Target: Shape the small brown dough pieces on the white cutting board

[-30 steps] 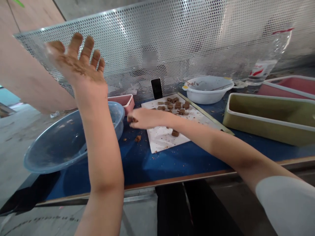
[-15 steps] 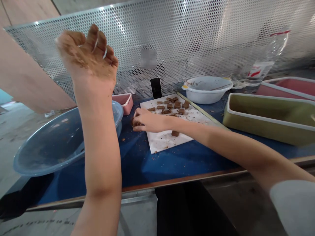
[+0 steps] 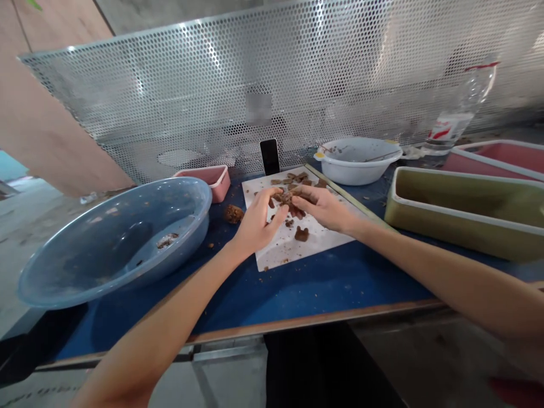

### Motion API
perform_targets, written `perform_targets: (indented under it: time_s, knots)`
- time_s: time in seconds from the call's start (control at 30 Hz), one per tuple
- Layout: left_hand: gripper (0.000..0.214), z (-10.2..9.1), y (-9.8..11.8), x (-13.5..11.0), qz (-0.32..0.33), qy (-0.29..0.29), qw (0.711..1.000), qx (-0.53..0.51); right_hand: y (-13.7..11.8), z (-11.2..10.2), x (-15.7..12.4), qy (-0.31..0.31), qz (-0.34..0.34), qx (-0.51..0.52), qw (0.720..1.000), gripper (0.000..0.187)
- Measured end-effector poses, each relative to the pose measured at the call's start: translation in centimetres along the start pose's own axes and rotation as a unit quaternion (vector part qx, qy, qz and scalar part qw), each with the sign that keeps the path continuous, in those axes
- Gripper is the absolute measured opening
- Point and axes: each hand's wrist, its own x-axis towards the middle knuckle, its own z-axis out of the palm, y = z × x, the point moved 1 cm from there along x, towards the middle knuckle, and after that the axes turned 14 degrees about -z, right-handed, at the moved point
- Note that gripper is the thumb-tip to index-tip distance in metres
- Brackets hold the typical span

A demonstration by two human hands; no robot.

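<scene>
Both my hands meet over a white board (image 3: 289, 249) on the blue table. My left hand (image 3: 258, 220) and my right hand (image 3: 322, 206) pinch a lump of brown dough (image 3: 288, 199) between their fingertips. Several small brown cut-out pieces (image 3: 302, 179) lie at the far end of the board, and one piece (image 3: 301, 233) lies nearer, just below my hands. A brown dough lump (image 3: 233, 213) sits on the table left of the board.
A large blue bowl (image 3: 110, 238) stands tilted at the left. A pink tub (image 3: 212, 177), a phone (image 3: 270, 156), a white basin (image 3: 357, 160), an olive tray (image 3: 463, 204), a pink tray (image 3: 501, 154) and a plastic bottle (image 3: 450, 122) stand before a perforated metal screen.
My left hand came down from in front of the screen to the board. My right hand moved right from the table's dough lump, and both now hold dough together.
</scene>
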Motion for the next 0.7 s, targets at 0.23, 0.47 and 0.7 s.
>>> perform_targets:
  time_s: [0.23,0.47,0.7]
  knots:
    - [0.048,0.7,-1.5,-0.7,0.034,-0.018,0.999,0.038,0.3,0.5,-0.7,-0.008,-0.003,-0.025,1.0,0.028]
    - [0.043,0.8,-2.8,-0.5,0.037,-0.028,0.991,0.124,1.0,-1.5,-0.5,-0.013,-0.043,-0.161,0.986,0.031]
    - [0.037,0.2,-0.8,-0.4,-0.006,-0.134,0.962,0.239,1.2,-3.8,0.3,-0.205,-0.073,-0.316,0.923,0.036]
